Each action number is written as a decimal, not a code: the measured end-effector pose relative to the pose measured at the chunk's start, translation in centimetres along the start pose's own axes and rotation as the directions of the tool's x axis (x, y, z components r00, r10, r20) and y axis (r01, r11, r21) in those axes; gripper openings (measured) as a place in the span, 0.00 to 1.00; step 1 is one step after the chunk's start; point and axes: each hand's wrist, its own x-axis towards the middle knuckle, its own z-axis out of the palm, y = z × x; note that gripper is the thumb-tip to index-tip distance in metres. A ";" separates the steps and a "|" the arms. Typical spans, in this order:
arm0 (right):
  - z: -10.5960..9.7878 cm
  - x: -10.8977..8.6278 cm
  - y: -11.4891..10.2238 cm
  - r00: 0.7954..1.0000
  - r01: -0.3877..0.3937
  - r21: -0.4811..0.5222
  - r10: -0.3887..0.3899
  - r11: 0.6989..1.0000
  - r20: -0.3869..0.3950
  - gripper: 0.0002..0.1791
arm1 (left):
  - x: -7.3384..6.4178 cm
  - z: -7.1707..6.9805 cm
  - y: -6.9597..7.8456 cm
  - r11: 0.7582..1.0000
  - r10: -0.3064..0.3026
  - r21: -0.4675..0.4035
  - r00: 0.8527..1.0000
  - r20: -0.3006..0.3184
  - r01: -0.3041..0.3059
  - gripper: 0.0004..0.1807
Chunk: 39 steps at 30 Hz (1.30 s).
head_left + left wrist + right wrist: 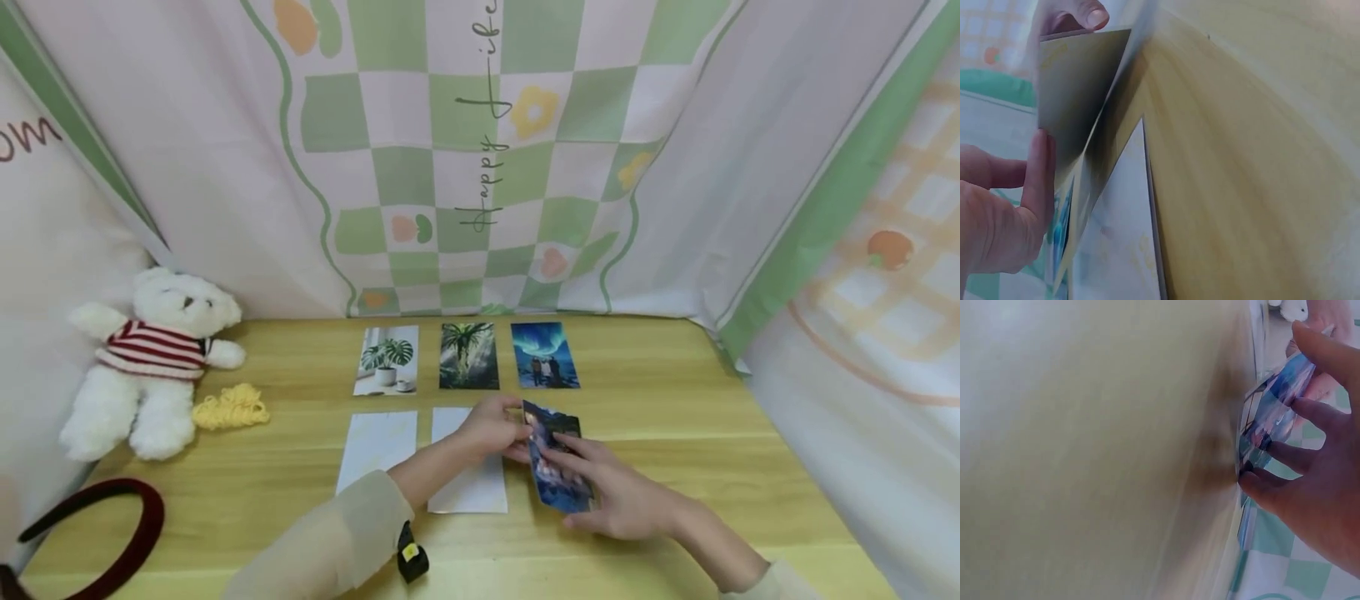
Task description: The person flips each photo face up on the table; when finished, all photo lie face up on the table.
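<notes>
A photo card (pixel 557 490) with a dark blue and pink picture is tilted up off the wooden table, held by both hands. My left hand (pixel 491 429) pinches its left edge near the far corner. On the near right side, my right hand (pixel 626 496) holds the card, fingers spread over the picture and thumb at the lower edge. The left wrist view shows the card's pale back (pixel 1075 94). Two white cards, one at left (pixel 377 450) and one in the middle (pixel 471 492), lie face down beside it, the middle one partly covered by the left forearm.
Behind lie three picture cards: a potted plant (pixel 386 360), a hanging plant (pixel 469 357) and an aurora (pixel 545 356). At left are a white teddy bear (pixel 153 358), yellow yarn (pixel 231 407) and a dark red headband (pixel 153 521). A patterned curtain (pixel 465 167) hangs behind the table.
</notes>
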 end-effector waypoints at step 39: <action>-0.2 0.7 0.7 0.989 -0.102 -0.186 0.120 0.977 0.089 0.46 | -1.7 2.0 0.4 0.072 0.155 0.968 0.961 0.229 -0.242 0.28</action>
